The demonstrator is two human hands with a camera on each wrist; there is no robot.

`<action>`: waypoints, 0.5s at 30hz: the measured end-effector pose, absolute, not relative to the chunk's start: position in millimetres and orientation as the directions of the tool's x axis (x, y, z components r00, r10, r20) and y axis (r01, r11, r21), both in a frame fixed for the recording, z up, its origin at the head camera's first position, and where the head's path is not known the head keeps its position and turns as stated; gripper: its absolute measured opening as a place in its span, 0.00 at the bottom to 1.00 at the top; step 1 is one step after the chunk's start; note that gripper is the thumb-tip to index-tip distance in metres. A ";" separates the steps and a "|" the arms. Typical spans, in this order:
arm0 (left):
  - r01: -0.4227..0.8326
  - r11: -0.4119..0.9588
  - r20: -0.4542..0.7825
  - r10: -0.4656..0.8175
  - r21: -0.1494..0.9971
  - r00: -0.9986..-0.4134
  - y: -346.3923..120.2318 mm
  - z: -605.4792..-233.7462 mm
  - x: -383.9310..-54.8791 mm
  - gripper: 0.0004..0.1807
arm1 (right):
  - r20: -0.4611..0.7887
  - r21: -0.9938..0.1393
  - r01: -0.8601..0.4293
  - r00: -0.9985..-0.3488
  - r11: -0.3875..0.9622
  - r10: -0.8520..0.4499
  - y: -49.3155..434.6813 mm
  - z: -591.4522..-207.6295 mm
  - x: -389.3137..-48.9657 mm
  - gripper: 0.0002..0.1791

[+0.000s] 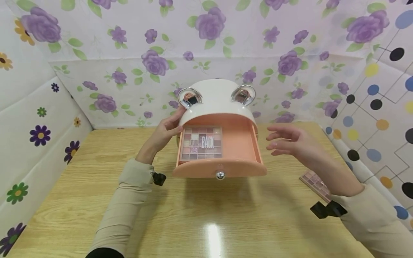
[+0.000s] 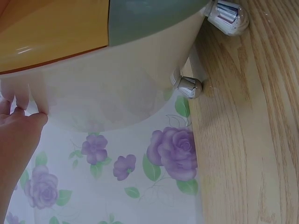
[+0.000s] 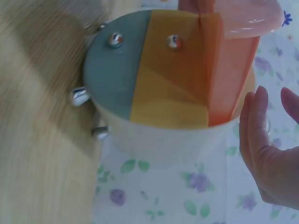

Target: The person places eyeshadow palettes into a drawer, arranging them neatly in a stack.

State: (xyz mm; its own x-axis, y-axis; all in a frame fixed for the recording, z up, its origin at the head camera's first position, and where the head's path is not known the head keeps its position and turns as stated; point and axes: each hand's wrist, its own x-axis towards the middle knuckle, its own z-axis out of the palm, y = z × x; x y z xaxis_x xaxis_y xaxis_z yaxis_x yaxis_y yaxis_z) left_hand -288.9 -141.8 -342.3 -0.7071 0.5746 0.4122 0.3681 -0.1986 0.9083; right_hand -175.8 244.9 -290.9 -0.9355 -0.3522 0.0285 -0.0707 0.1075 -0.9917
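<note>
A white cosmetics organizer (image 1: 217, 98) with two round silver eye-like domes stands on the table, its peach top drawer (image 1: 240, 143) pulled out. Inside the drawer, along the left, lies an eyeshadow palette (image 1: 202, 143) with a clear lid printed "BACK". My left hand (image 1: 165, 130) rests its fingertips against the organizer's left side, as the left wrist view also shows. To the right of the drawer, my right hand (image 1: 287, 139) hangs apart from it with fingers loosely extended and nothing in them. Under my right forearm a second palette (image 1: 315, 184) lies on the table, partly hidden.
The right wrist view shows a yellow drawer (image 3: 170, 79) and a grey-green drawer (image 3: 114, 70) below the peach one, with silver knobs, and the organizer's silver feet (image 3: 79, 96). Floral cloth (image 1: 155, 62) hangs behind the wooden table (image 1: 180, 222); patterned sheets flank both sides.
</note>
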 end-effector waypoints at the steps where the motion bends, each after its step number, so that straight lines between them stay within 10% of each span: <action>1: 0.368 -0.202 0.414 0.574 0.907 -0.706 -142.0 -342.4 -288.9 0.49 | 0.027 -0.993 -0.066 -0.936 0.098 -0.350 249.1 -294.2 -175.1 0.20; 15: 0.366 -0.212 0.419 0.572 0.906 -0.706 -142.0 -344.0 -289.9 0.47 | -0.059 -0.997 0.042 -0.958 0.066 -0.281 314.9 -350.1 -165.2 0.19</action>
State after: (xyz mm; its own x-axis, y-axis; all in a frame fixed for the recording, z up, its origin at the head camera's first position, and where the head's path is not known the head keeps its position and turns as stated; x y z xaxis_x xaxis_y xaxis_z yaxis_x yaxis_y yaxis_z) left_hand -289.9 -142.0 -344.0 -0.7059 0.5715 0.4185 0.3656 -0.2122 0.9063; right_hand -165.2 314.9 -350.1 -0.9579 -0.2811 -0.0587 0.0419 0.0656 -0.9970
